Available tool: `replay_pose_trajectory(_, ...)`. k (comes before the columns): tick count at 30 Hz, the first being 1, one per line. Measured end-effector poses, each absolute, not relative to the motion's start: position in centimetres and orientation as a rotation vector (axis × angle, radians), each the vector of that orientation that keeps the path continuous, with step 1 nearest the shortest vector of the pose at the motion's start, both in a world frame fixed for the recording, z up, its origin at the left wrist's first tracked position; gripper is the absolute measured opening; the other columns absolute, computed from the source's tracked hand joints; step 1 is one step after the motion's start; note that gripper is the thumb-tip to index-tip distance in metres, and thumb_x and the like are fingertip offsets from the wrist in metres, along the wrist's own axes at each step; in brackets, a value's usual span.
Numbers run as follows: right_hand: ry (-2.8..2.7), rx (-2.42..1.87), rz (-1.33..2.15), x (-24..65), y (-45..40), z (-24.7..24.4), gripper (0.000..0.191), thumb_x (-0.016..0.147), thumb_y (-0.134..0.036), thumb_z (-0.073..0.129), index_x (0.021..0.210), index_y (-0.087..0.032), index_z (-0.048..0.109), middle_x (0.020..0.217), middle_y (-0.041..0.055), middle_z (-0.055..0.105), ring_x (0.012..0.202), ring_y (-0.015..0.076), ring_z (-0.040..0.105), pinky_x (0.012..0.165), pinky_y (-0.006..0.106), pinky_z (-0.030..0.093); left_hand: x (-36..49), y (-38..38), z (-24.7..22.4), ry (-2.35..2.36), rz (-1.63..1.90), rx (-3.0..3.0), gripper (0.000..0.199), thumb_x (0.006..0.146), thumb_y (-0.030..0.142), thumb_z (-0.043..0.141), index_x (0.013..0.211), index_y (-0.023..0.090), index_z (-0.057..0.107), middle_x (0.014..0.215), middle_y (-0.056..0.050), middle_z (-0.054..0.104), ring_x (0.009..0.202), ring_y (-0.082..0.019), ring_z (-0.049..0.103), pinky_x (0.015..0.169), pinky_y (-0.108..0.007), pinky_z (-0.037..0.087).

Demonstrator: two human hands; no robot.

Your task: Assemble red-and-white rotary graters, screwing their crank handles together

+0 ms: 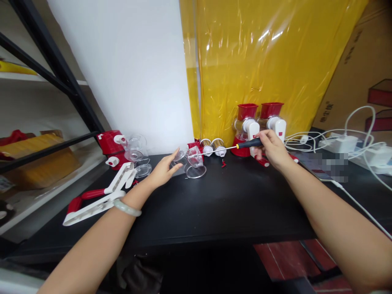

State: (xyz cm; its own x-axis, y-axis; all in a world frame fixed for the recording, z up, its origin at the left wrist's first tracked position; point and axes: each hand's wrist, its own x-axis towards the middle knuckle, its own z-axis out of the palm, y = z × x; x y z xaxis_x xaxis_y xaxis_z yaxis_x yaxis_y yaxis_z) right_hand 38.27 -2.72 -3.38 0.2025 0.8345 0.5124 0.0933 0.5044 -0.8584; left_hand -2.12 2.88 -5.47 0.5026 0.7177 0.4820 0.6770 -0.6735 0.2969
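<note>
My right hand (269,148) is closed round the dark handle of a screwdriver (250,142). Its long shaft points left, with the tip over a clear plastic part (196,159) on the black table (214,204). My left hand (163,169) has thumb and fingers apart beside clear round plastic parts (180,154); nothing shows in its grasp. Two grater drums (218,147) lie on their sides below the screwdriver's shaft. A small red piece (223,163) lies in front of them.
Two red and white grinders (246,126) stand at the back right, near white cables (330,134) and a phone (318,165). At left are red bodies (112,149) and white crank arms (92,208). A shelf rack (45,45) borders the left side.
</note>
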Motion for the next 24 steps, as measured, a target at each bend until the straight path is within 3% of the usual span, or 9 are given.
replay_pose_trajectory(3, -1.264, -0.959, 0.613, 38.54, -2.65, -3.56, 0.039, 0.086, -0.064, 0.046, 0.083, -0.026, 0.05, 0.04, -0.008, 0.042, 0.029, 0.0127, 0.041, 0.034, 0.028, 0.039, -2.02, 2.66, -5.31, 1.234, 0.897, 2.659, 0.074, 0.091, 0.059, 0.042, 0.151, 0.018, 0.028, 0.147, -0.013, 0.046, 0.133, -0.028, 0.046, 0.111, -0.044, 0.033)
replay_pose_trajectory(6, -1.191, -0.829, 0.795, 38.41, -2.56, -3.39, 0.03, 0.08, -0.056, 0.054, 0.089, -0.029, 0.046, 0.063, -0.0048, 0.061, 0.045, 0.0166, 0.06, 0.044, 0.033, 0.051, -1.95, 2.51, -5.22, 1.246, 0.896, 2.648, 0.073, 0.091, 0.058, 0.042, 0.151, 0.019, 0.028, 0.149, -0.013, 0.044, 0.132, -0.029, 0.046, 0.11, -0.046, 0.034)
replay_pose_trajectory(9, -1.164, -0.757, 0.812, 38.14, -2.75, -3.16, 0.035, 0.071, -0.044, 0.068, 0.093, -0.031, 0.043, 0.079, -0.0056, 0.065, 0.056, 0.0174, 0.066, 0.052, 0.035, 0.055, -1.99, 2.53, -5.21, 1.247, 0.895, 2.655, 0.072, 0.092, 0.058, 0.042, 0.151, 0.018, 0.028, 0.148, -0.013, 0.045, 0.133, -0.029, 0.046, 0.11, -0.046, 0.034)
replay_pose_trajectory(14, -1.274, -0.983, 0.668, 38.2, -2.97, -3.29, 0.028, 0.086, -0.055, 0.052, 0.086, -0.026, 0.051, 0.051, -0.0057, 0.053, 0.032, 0.0125, 0.047, 0.034, 0.027, 0.041, -2.05, 2.64, -5.2, 1.21, 0.897, 2.673, 0.072, 0.092, 0.055, 0.043, 0.151, 0.017, 0.029, 0.147, -0.014, 0.046, 0.134, -0.028, 0.045, 0.112, -0.044, 0.033)
replay_pose_trajectory(16, -1.222, -0.912, 0.749, 38.12, -2.89, -3.31, 0.025, 0.086, -0.052, 0.052, 0.088, -0.027, 0.049, 0.057, -0.0045, 0.058, 0.041, 0.0153, 0.055, 0.039, 0.03, 0.047, -2.04, 2.64, -5.2, 1.217, 0.897, 2.669, 0.072, 0.092, 0.055, 0.043, 0.151, 0.016, 0.029, 0.148, -0.014, 0.045, 0.134, -0.028, 0.044, 0.112, -0.044, 0.032)
replay_pose_trajectory(18, -1.169, -0.768, 0.828, 37.94, -2.79, -3.26, 0.021, 0.081, -0.044, 0.058, 0.091, -0.03, 0.047, 0.072, -0.0044, 0.064, 0.061, 0.0186, 0.066, 0.051, 0.035, 0.055, -2.01, 2.61, -5.19, 1.222, 0.898, 2.663, 0.072, 0.092, 0.055, 0.043, 0.151, 0.016, 0.029, 0.148, -0.014, 0.045, 0.134, -0.028, 0.045, 0.112, -0.044, 0.033)
replay_pose_trajectory(20, -1.169, -0.69, 0.83, 37.81, -2.75, -3.23, 0.025, 0.077, -0.038, 0.063, 0.093, -0.031, 0.045, 0.08, -0.0055, 0.066, 0.071, 0.0185, 0.068, 0.056, 0.036, 0.057, -2.0, 2.59, -5.17, 1.221, 0.899, 2.659, 0.072, 0.092, 0.056, 0.043, 0.151, 0.016, 0.029, 0.148, -0.014, 0.045, 0.134, -0.028, 0.045, 0.111, -0.044, 0.033)
replay_pose_trajectory(24, -1.258, -0.89, 0.717, 38.1, -2.7, -3.41, 0.026, 0.083, -0.052, 0.058, 0.088, -0.027, 0.05, 0.058, -0.0054, 0.058, 0.038, 0.0132, 0.053, 0.037, 0.026, 0.044, -2.06, 2.62, -5.15, 1.211, 0.897, 2.667, 0.072, 0.092, 0.056, 0.043, 0.151, 0.018, 0.029, 0.148, -0.014, 0.044, 0.134, -0.028, 0.044, 0.111, -0.045, 0.033)
